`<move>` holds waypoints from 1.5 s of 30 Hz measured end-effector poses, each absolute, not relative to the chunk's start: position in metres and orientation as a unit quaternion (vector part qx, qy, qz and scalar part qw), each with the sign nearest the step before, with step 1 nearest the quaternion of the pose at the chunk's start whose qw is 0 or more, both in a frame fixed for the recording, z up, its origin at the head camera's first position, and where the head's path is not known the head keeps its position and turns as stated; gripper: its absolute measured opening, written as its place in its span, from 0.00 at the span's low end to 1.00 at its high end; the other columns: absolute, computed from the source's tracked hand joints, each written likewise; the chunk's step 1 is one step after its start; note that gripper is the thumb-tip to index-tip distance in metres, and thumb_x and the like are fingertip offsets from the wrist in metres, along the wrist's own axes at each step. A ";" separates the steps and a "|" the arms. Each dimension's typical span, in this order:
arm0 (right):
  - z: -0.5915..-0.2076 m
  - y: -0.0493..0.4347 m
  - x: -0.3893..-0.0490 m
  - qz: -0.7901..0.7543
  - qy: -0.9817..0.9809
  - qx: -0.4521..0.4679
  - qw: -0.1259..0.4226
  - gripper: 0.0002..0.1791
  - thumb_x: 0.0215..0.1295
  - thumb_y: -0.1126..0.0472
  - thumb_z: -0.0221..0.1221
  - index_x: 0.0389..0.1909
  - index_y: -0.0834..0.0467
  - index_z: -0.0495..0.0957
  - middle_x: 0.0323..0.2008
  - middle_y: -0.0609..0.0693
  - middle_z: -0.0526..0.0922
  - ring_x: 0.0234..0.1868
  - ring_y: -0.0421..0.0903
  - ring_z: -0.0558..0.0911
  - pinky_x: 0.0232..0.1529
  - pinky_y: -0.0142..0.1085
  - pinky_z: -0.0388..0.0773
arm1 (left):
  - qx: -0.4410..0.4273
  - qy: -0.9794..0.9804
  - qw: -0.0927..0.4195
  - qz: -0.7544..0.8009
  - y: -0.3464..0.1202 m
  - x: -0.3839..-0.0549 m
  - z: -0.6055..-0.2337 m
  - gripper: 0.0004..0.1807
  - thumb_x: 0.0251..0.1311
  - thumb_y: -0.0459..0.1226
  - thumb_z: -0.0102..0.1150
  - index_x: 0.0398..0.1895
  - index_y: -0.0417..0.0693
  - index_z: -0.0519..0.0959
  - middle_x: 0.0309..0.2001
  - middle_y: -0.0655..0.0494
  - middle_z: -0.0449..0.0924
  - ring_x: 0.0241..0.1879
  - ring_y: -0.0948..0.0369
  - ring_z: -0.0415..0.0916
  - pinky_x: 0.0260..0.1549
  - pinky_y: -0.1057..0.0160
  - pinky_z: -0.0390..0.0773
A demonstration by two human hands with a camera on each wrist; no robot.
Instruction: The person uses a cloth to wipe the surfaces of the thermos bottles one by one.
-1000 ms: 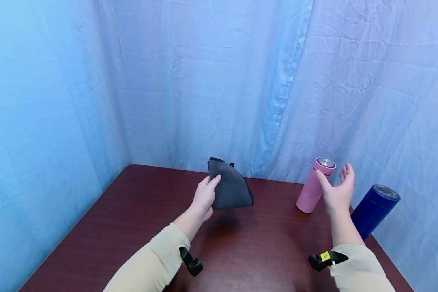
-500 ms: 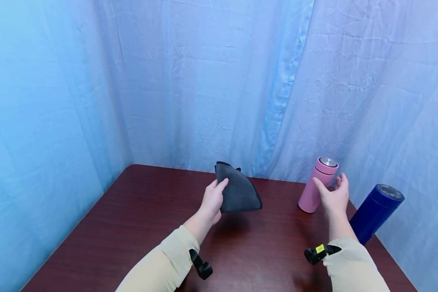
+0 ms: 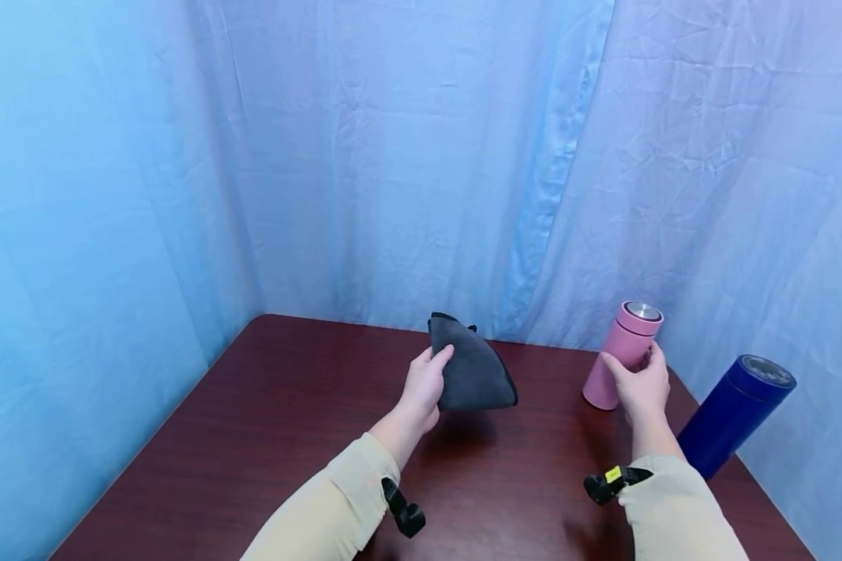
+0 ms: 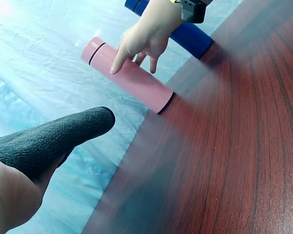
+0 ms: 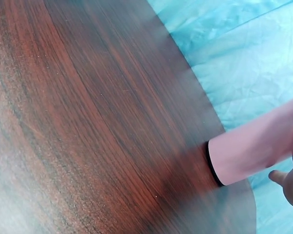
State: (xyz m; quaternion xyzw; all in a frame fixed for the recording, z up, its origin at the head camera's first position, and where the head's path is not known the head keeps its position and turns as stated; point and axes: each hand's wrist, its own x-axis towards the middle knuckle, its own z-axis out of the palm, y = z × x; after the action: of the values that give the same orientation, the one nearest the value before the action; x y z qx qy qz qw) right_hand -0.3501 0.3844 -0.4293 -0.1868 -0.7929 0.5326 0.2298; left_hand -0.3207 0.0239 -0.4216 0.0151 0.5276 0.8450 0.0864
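Observation:
A folded dark grey cloth [image 3: 475, 378], fleecy with black edging and a small loop, is held over the table by my left hand [image 3: 423, 387], thumb on top of it. The pink thermos bottle [image 3: 627, 343] stands upright at the back right. My right hand [image 3: 644, 389] reaches around its middle, thumb on the left side and fingers on the far right. In the right wrist view a fingertip [image 5: 277, 176] sits right beside the bottle's wall, with the fingers spread. Partly behind the right forearm stands a dark blue thermos bottle [image 3: 733, 417].
The dark red wooden table [image 3: 252, 436] carries the bottles near its right edge. Light blue curtains [image 3: 393, 156] hang behind the table and on both sides. Each wrist wears a small black camera, the right one with a yellow label.
My right hand has moved in around the pink bottle, from above and beside it down to its middle. The left hand has shifted right with the cloth.

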 end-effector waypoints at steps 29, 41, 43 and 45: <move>-0.396 0.383 -0.346 0.547 -0.788 -0.160 0.232 0.44 0.62 0.44 0.70 0.78 0.42 0.63 0.72 0.55 0.69 0.70 0.56 0.70 0.66 0.56 0.68 | 0.067 0.563 0.065 0.821 0.003 -0.328 -0.371 0.26 0.75 0.51 0.54 0.69 0.50 0.74 0.59 0.49 0.79 0.58 0.52 0.76 0.58 0.47 0.75; -0.360 0.354 -0.331 0.492 -0.831 -0.060 0.252 0.39 0.57 0.43 0.74 0.70 0.42 0.74 0.62 0.56 0.79 0.55 0.45 0.80 0.46 0.28 0.79 | 0.097 0.570 0.042 0.814 -0.028 -0.321 -0.354 0.25 0.75 0.50 0.53 0.68 0.48 0.74 0.58 0.46 0.78 0.55 0.52 0.77 0.54 0.50 0.78; -0.357 0.347 -0.328 0.496 -0.829 -0.042 0.256 0.38 0.57 0.44 0.75 0.69 0.42 0.75 0.61 0.54 0.79 0.53 0.44 0.82 0.43 0.25 0.79 | 0.102 0.571 0.040 0.814 -0.032 -0.320 -0.353 0.25 0.75 0.50 0.53 0.67 0.47 0.74 0.58 0.45 0.78 0.54 0.52 0.78 0.52 0.50 0.79; -0.354 0.341 -0.326 0.503 -0.824 -0.025 0.259 0.36 0.57 0.46 0.75 0.67 0.44 0.77 0.58 0.52 0.81 0.51 0.42 0.83 0.41 0.25 0.79 | 0.104 0.572 0.033 0.813 -0.036 -0.319 -0.353 0.24 0.75 0.50 0.54 0.66 0.47 0.75 0.57 0.45 0.79 0.53 0.52 0.78 0.51 0.52 0.79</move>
State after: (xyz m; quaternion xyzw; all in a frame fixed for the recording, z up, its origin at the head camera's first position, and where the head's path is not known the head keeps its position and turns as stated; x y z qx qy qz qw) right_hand -0.3256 0.3412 -0.3542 -0.0247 -0.8241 0.5032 0.2588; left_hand -0.3192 -0.0362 -0.3528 0.1035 0.5719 0.8131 0.0335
